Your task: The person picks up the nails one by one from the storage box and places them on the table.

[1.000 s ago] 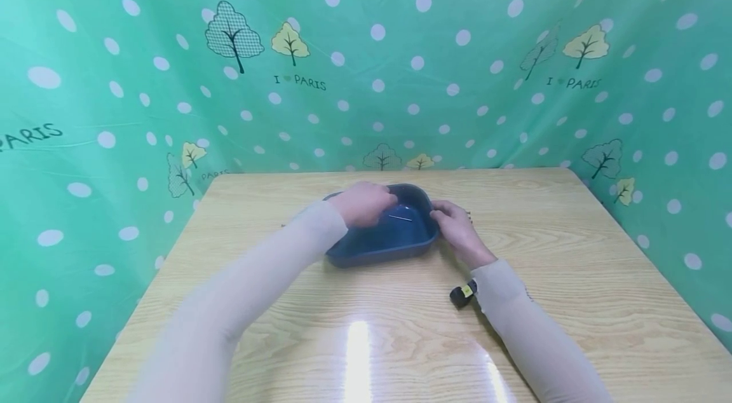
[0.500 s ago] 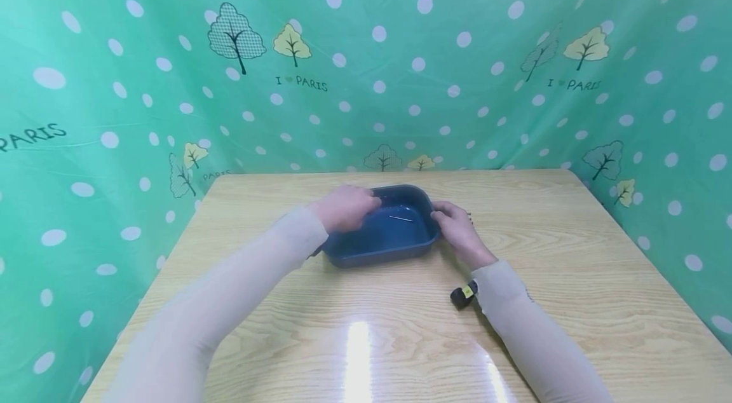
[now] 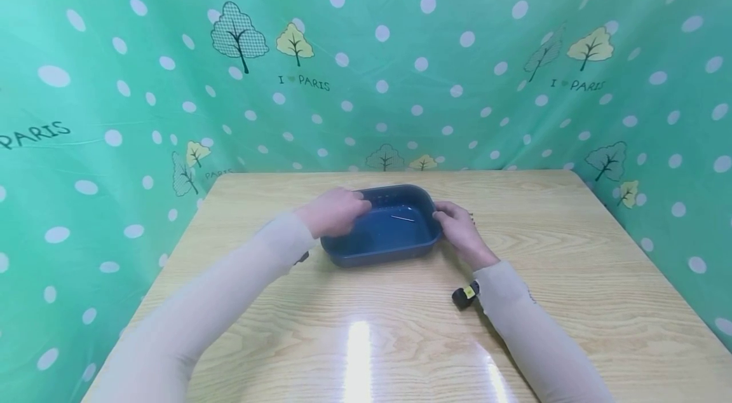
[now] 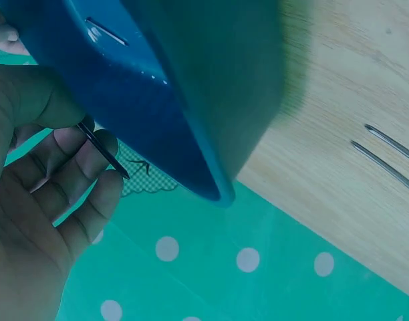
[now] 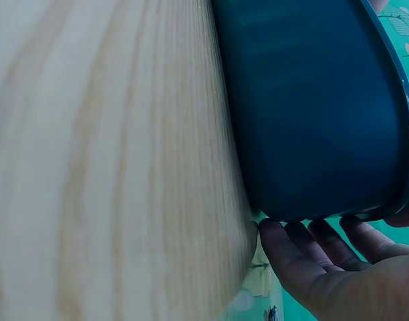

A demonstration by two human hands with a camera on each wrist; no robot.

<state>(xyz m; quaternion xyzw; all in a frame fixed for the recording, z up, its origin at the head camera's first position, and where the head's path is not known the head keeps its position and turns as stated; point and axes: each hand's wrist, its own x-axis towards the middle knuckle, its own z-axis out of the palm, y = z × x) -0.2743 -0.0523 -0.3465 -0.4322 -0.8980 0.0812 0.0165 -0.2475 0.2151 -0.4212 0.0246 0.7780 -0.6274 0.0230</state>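
Note:
My left hand is over the left end of a blue plastic box. In the left wrist view that hand pinches a dark nail between thumb and fingers, beside the box's rim. A single nail lies on the box floor. My right hand holds the box's right end. In the right wrist view its fingertips press the outer wall, with the thumb up near the rim. Two more nails, an upper nail and a lower nail, lie side by side on the table.
The box stands toward the back of a light wooden table. A green dotted curtain hangs behind and at both sides. A small black device sits at the right wrist. Small dark tips show just beyond the right hand.
My left hand has drawn back to the left, from over the middle of the box to its left end. The right hand, the box and the nail inside stay put.

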